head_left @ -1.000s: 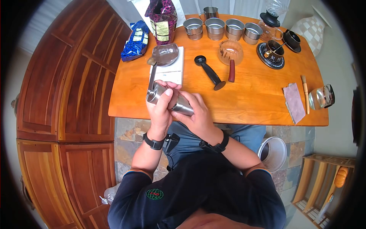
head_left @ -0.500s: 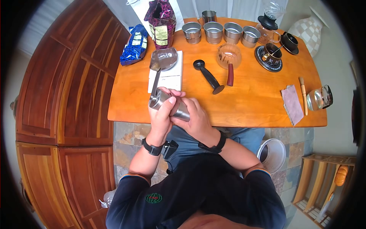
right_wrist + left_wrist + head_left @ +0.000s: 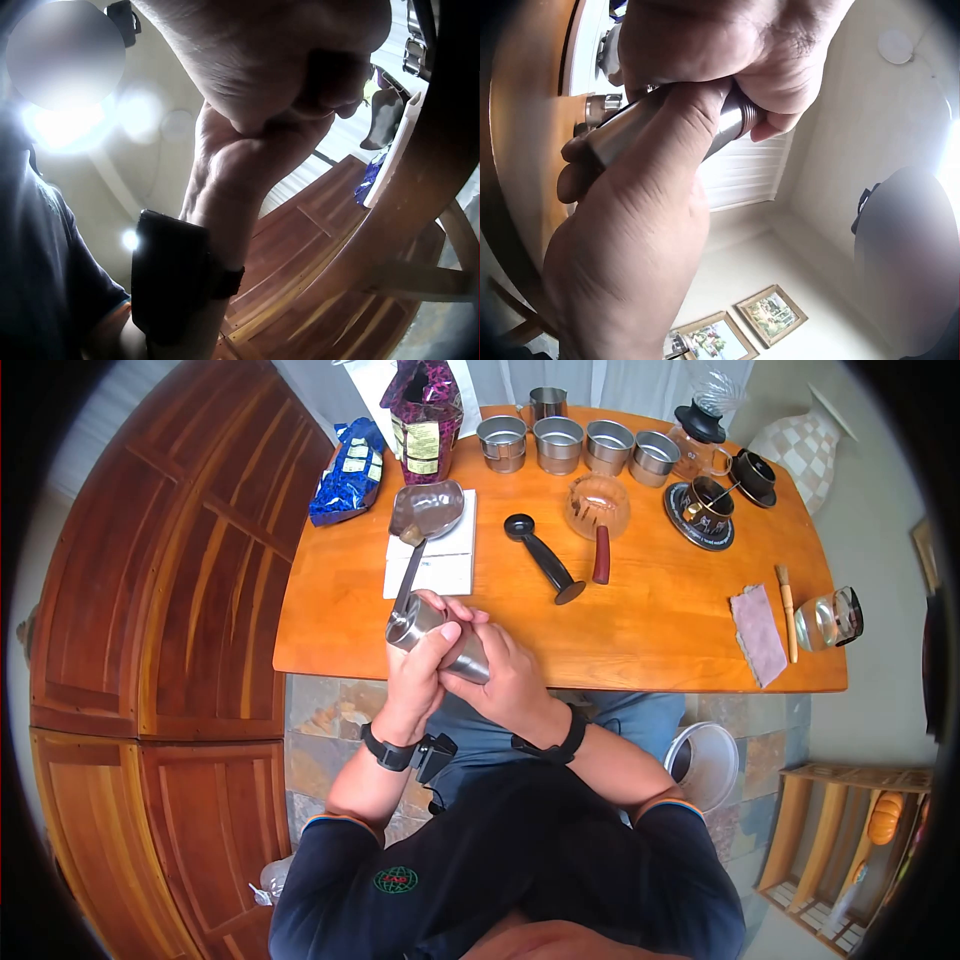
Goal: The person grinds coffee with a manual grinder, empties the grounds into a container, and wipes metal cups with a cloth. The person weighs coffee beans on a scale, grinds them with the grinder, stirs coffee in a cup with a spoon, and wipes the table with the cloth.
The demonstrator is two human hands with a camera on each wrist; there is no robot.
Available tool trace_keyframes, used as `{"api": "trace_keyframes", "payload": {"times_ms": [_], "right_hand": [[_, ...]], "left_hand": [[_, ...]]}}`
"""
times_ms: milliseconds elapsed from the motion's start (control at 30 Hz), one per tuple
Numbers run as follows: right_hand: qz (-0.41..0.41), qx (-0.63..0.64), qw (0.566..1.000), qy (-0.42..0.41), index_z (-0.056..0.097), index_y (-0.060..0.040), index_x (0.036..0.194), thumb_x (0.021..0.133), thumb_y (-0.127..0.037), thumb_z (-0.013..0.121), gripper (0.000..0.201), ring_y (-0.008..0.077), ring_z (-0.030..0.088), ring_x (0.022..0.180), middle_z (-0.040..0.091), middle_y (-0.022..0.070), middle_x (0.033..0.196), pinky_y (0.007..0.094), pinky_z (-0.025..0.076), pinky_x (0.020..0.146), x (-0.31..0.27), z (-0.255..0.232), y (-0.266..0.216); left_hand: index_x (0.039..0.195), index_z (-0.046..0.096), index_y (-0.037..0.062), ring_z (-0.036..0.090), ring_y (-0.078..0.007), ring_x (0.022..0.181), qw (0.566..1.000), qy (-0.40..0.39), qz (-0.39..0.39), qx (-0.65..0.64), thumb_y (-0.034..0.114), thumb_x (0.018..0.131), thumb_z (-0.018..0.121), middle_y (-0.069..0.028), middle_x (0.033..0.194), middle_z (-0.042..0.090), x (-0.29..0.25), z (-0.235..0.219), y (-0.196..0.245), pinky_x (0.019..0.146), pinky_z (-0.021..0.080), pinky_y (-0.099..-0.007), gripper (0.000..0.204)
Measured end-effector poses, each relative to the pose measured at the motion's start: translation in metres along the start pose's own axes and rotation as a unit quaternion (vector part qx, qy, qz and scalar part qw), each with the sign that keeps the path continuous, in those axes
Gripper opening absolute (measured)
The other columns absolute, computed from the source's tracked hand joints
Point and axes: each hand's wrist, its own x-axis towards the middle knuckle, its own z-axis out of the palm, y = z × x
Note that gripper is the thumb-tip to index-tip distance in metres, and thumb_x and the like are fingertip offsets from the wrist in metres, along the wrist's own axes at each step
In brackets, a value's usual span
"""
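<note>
Both hands hold a steel hand coffee grinder tilted over the table's front edge. My left hand grips the crank end, its thumb laid along the steel body. Around the other end wraps my right hand, hiding much of the lower part. A crank arm reaches away from the lid to a round knob, which overlaps a clear scoop-shaped dish on a white scale. In the left wrist view, a ridged ring shows on the grinder close to the right hand's fingers.
A black tamper-like tool and an amber bowl with a red handle lie mid-table. Steel cups, coffee bags and a dripper carafe stand behind. Cloth, brush and glass are on the right.
Both hands and the grinder have come slightly toward the body. Less of the grinder's lower end shows beside the right hand. The head view has shifted a little.
</note>
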Motion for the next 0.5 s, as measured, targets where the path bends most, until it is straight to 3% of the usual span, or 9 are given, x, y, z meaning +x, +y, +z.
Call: {"api": "trace_keyframes", "payload": {"times_ms": [133, 300, 500], "right_hand": [[-0.021, -0.003, 1.0, -0.005, 0.048, 0.0064, 0.133, 0.078, -0.03, 0.084, 0.074, 0.0386, 0.065, 0.103, 0.063, 0.0209, 0.115, 0.0435, 0.055, 0.083, 0.0, 0.003, 0.008], [0.009, 0.026, 1.0, -0.004, 0.05, 0.0034, 0.132, 0.078, -0.027, 0.085, 0.071, 0.0393, 0.064, 0.107, 0.062, 0.0204, 0.118, 0.0435, 0.054, 0.087, 0.001, 0.003, 0.002], [0.04, 0.022, 0.999, -0.021, 0.053, -0.0002, 0.128, 0.079, -0.027, 0.084, 0.064, 0.0387, 0.064, 0.104, 0.063, 0.0194, 0.114, 0.0438, 0.054, 0.083, -0.002, 0.002, -0.003]], "left_hand": [[0.11, 0.05, 0.0038, 0.063, -0.0281, 0.109, 0.999, -0.017, 0.009, 0.032, 0.002, 0.089, 0.066, -0.0125, 0.104, 0.063, -0.001, 0.002, 0.002, 0.1, 0.049, -0.0431, 0.027], [0.11, 0.05, 0.0042, 0.063, -0.0269, 0.11, 0.998, -0.032, 0.031, 0.043, 0.003, 0.089, 0.068, -0.0123, 0.107, 0.064, -0.003, -0.001, 0.002, 0.1, 0.049, -0.0423, 0.028], [0.113, 0.052, 0.0049, 0.063, -0.0225, 0.109, 0.998, -0.024, -0.007, 0.049, 0.007, 0.091, 0.071, -0.0105, 0.109, 0.065, -0.004, -0.006, 0.003, 0.1, 0.049, -0.0378, 0.029]]}}
